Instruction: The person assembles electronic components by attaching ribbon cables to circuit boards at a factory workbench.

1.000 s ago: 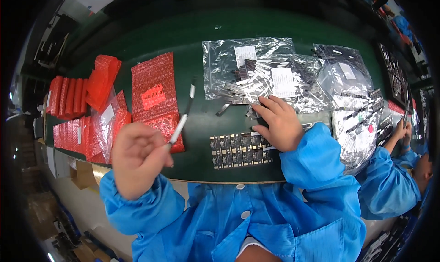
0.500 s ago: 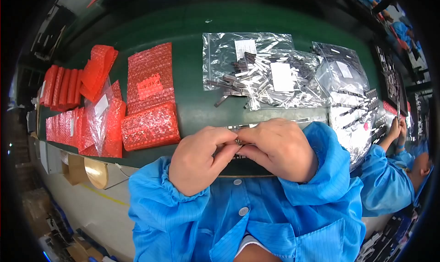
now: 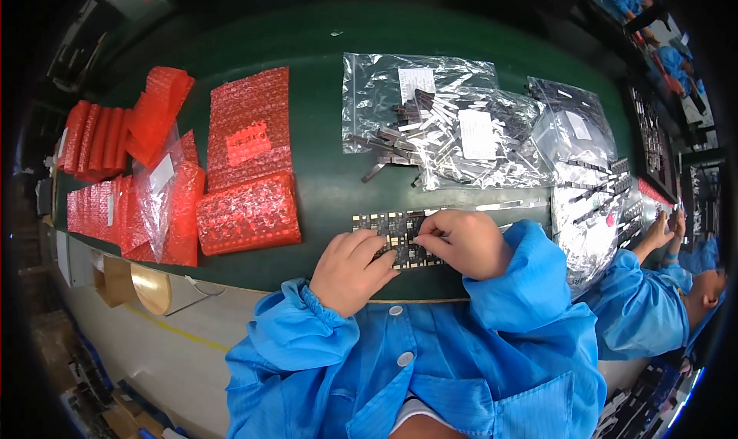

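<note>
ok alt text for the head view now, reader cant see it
A person's left hand and right hand, in blue sleeves, are at a dark circuit-board panel on a green table, right thumb and forefinger close together. Red bubble wrap lies to the left, clear bags and thin strips beyond the panel.

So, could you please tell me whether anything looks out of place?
Mildly: the loose strips lie jumbled, some poking past the clear bag onto the green table, and a small pale scrap sits alone farther back.
</note>
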The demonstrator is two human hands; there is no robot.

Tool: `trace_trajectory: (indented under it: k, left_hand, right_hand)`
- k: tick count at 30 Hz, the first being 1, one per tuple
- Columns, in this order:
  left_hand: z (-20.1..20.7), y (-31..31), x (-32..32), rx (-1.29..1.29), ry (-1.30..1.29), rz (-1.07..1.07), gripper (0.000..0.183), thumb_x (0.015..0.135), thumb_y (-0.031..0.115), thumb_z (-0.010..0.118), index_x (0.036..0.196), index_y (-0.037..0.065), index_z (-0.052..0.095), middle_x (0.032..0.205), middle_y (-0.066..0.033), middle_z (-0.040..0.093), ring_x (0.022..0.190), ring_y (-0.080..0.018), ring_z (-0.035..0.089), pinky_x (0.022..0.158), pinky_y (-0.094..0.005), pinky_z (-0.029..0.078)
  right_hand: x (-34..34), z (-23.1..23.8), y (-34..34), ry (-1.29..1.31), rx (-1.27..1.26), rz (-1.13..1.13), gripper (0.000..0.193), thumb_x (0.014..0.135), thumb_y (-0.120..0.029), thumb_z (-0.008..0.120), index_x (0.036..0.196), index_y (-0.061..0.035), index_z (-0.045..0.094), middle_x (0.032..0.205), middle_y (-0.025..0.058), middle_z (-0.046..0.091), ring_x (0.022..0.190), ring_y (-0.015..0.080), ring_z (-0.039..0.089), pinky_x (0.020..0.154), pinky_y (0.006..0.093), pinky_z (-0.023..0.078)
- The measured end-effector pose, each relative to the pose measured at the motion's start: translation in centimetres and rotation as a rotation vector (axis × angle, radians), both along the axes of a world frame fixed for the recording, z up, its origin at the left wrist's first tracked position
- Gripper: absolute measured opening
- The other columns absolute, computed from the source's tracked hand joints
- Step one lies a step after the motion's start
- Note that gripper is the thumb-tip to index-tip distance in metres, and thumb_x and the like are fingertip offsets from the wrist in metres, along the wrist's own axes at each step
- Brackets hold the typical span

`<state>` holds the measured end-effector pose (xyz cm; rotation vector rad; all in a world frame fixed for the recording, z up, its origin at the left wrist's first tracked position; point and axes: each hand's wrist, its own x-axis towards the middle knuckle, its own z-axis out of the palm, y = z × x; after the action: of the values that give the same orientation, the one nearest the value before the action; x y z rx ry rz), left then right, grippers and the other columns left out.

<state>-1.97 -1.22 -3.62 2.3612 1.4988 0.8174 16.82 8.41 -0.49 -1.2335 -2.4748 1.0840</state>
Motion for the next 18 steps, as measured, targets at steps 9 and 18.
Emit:
trace_trajectory:
  k: [9, 18]
  left_hand:
    - [-0.1, 0.7, 0.6, 0.008, -0.036, -0.002, 0.03, 0.063, 0.015, 0.072, 0.089, 0.005, 0.061, 0.096, -0.0073, 0.055, 0.097, -0.0264, 0.052, 0.079, -0.0388, 0.043]
    - [-0.6, 1.0, 0.7, -0.031, -0.037, -0.014, 0.03, 0.063, 0.015, 0.072, 0.089, 0.006, 0.061, 0.097, -0.0065, 0.055, 0.097, -0.0253, 0.052, 0.08, -0.0383, 0.042]
  right_hand:
    - [-0.3, -1.2, -0.2, -0.04, 0.014, 0.024, 0.015, 0.075, -0.024, 0.064, 0.079, -0.0098, 0.064, 0.072, 0.0083, 0.063, 0.064, 0.0264, 0.061, 0.057, 0.0371, 0.047]
    - [-0.7, -1.4, -0.7, -0.077, 0.062, -0.006, 0.014, 0.073, -0.021, 0.067, 0.072, -0.0071, 0.065, 0.067, 0.01, 0.063, 0.059, 0.0269, 0.061, 0.055, 0.0353, 0.048]
